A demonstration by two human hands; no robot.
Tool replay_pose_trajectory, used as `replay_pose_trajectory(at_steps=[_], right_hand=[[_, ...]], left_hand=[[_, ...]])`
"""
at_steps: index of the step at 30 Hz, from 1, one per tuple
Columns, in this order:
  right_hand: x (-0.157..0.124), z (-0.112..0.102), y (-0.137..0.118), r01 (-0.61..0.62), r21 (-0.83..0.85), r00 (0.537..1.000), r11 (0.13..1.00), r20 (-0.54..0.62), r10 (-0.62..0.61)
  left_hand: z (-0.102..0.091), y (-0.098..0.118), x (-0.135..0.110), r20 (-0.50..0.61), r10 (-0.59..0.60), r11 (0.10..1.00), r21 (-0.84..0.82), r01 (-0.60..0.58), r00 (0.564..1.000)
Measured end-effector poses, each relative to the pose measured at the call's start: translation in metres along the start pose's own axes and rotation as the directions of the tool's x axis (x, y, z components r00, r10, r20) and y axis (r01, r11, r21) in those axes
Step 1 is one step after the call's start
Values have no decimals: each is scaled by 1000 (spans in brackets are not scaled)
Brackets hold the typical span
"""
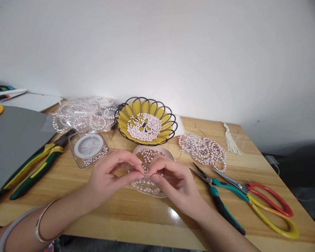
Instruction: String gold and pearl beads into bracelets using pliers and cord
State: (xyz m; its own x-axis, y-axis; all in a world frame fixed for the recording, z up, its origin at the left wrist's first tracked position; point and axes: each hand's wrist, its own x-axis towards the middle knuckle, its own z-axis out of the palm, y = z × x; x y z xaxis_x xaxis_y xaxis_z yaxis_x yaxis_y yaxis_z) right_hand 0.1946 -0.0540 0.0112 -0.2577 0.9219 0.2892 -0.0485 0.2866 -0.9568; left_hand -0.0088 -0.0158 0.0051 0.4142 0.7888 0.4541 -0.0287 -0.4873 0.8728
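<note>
Over a pale dish [170, 153] of beads, my left hand [112, 173] and my right hand [173, 178] meet fingertip to fingertip. Thumb and forefinger of each are pinched together. A faint thin strand seems to run between them, but it is too fine to name. Below and behind the fingers, the dish holds small gold and pink beads [146, 156] and clear, shiny beads [145, 186]. The hands hide part of the dish. Just beyond it, a yellow basket [124, 117] with a black looped rim contains pale pink beads [149, 129].
Green-yellow pliers [39, 166] lie left, near a clear box [89, 147] with a spool and bagged bead strings [81, 113]. Bead strands [203, 150], teal needle-nose pliers [217, 196], scissors [262, 199] and a white tassel [231, 140] lie right. A wall stands behind.
</note>
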Motion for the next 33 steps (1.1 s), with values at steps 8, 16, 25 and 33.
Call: replay_pose_trajectory(at_steps=[8, 16, 25, 33], right_hand=[[0, -1, 6, -24, 134, 1000, 991, 17, 21], [0, 2, 5, -61, 172, 998, 983, 30, 56], [2, -5, 1, -405, 302, 907, 863, 252, 337], [7, -12, -1, -490, 218, 853, 844, 317, 414]], left_hand=[[0, -2, 0, 45, 61, 997, 43, -63, 997], [0, -3, 6, 110, 286, 932, 198, -303, 952], [-1, -3, 9, 275, 349, 882, 226, -414, 896], [-4, -5, 10, 371, 203, 956, 126, -266, 906]])
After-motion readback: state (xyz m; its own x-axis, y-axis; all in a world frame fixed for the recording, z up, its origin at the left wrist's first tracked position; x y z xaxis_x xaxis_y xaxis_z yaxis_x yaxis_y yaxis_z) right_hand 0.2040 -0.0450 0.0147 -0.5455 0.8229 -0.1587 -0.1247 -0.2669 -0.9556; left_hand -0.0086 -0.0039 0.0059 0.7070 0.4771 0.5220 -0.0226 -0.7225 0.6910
